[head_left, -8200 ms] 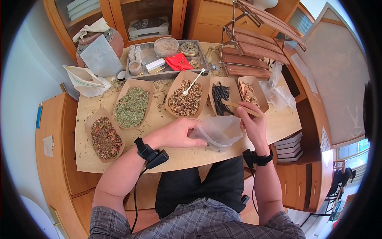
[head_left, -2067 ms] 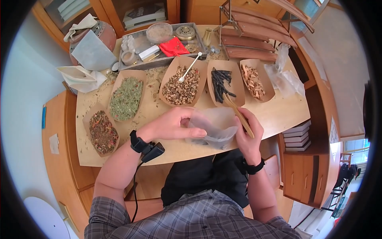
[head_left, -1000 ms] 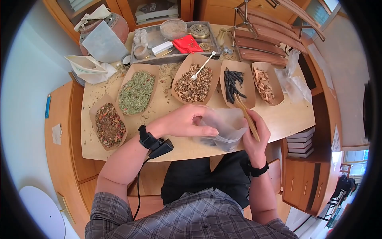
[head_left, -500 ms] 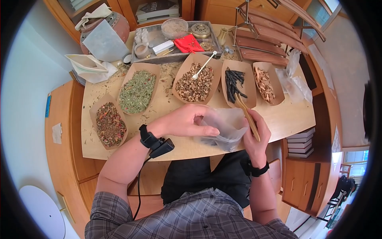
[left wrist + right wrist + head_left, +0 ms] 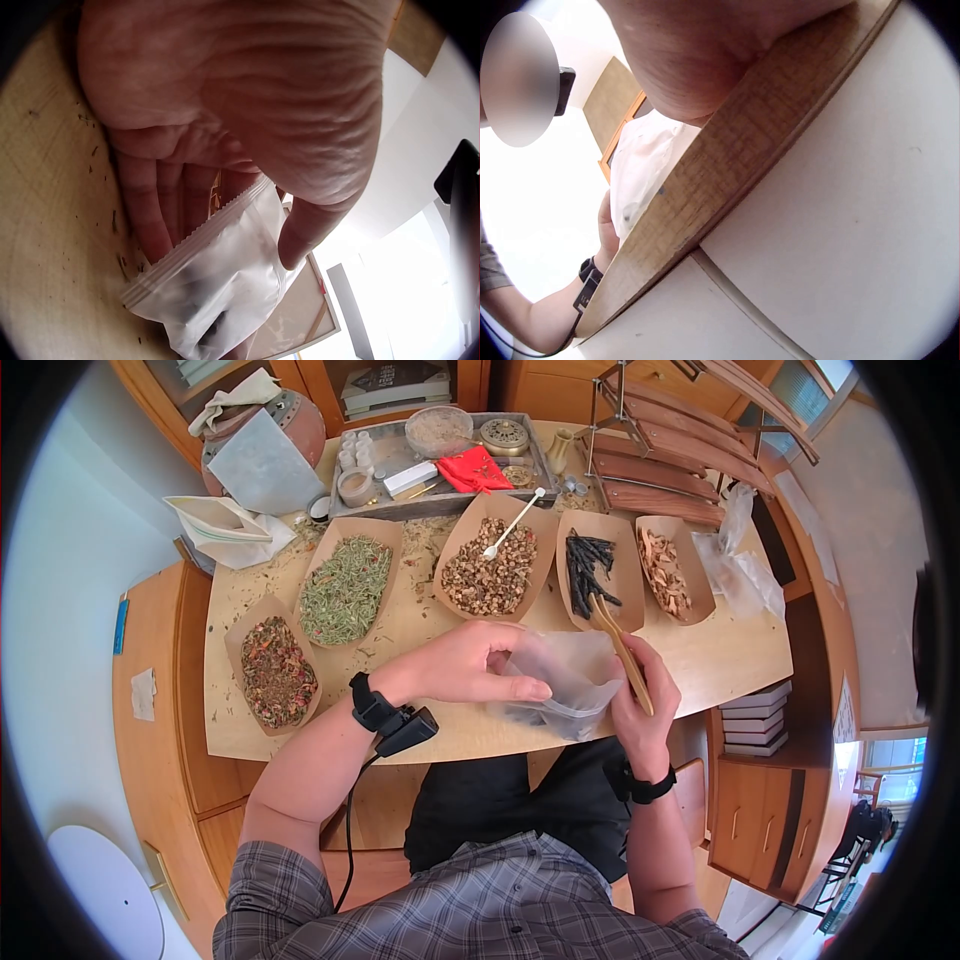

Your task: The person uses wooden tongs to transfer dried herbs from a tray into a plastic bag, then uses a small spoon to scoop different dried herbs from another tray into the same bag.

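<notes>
The left hand (image 5: 465, 665) grips the left side of a translucent pouch (image 5: 575, 685), thumb across its front. In the left wrist view the pouch (image 5: 225, 281) has a toothed top edge and dark contents showing through, with fingers behind it. Wooden tongs (image 5: 622, 650) are pinched in the right hand (image 5: 645, 705), which rests at the pouch's right side. The tips of the tongs are at the near end of a paper tray (image 5: 625, 595) of black strips (image 5: 583, 565). What the right fingertips do is hidden in the right wrist view.
More paper trays hold green herb (image 5: 345, 590), brown pieces (image 5: 490, 570) with a white spoon (image 5: 515, 522), pale chips (image 5: 662, 575) and a mixed blend (image 5: 277, 672). Behind them stand a grey tray (image 5: 420, 510) and a wooden slatted rack (image 5: 650, 460). Crumpled plastic (image 5: 740, 575) lies at the right.
Since the earliest frame, the tongs have turned steeper and the right hand has come against the pouch; dark contents now show low in the pouch. Over the last second both hands look still.
</notes>
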